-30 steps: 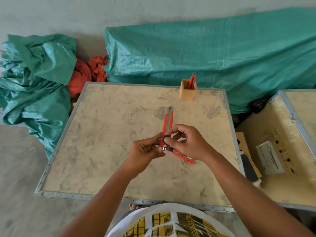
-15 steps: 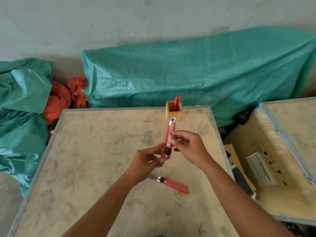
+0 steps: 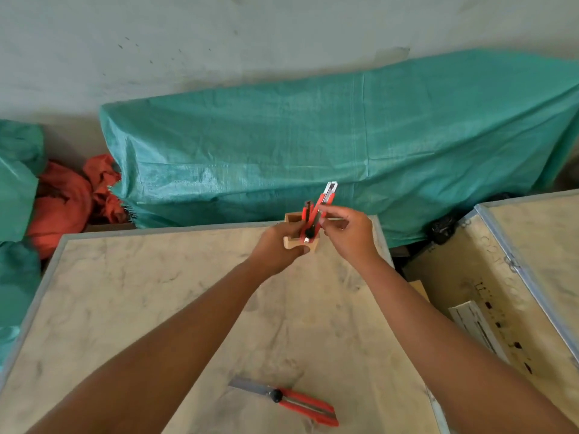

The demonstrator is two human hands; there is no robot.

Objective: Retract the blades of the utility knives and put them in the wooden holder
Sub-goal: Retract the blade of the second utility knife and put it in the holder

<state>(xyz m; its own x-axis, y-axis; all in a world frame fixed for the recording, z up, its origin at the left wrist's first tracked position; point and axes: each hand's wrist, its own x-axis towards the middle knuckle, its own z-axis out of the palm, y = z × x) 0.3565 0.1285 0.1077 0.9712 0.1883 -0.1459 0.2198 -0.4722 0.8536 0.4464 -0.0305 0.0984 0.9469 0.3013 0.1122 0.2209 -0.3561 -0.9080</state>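
A red utility knife (image 3: 326,200) stands nearly upright over the wooden holder (image 3: 290,218) at the far edge of the table (image 3: 156,308). Its blade looks retracted and its lower end is at the holder's mouth. My right hand (image 3: 347,234) pinches the knife's body. My left hand (image 3: 279,245) grips the knife's bottom end and partly covers the holder. Another red knife (image 3: 307,211) stands inside the holder. A third red knife (image 3: 297,402) lies flat near the table's front with its blade (image 3: 249,386) extended.
Green tarpaulin (image 3: 313,151) covers a bulk behind the table. Orange cloth (image 3: 72,195) lies at the left beside more tarpaulin. A wooden crate with metal edging (image 3: 513,261) stands at the right, holding a white box (image 3: 479,327).
Both hands carried the knife away from me to the wooden holder. The view moved forward, so the knife on the table now appears nearer the bottom.
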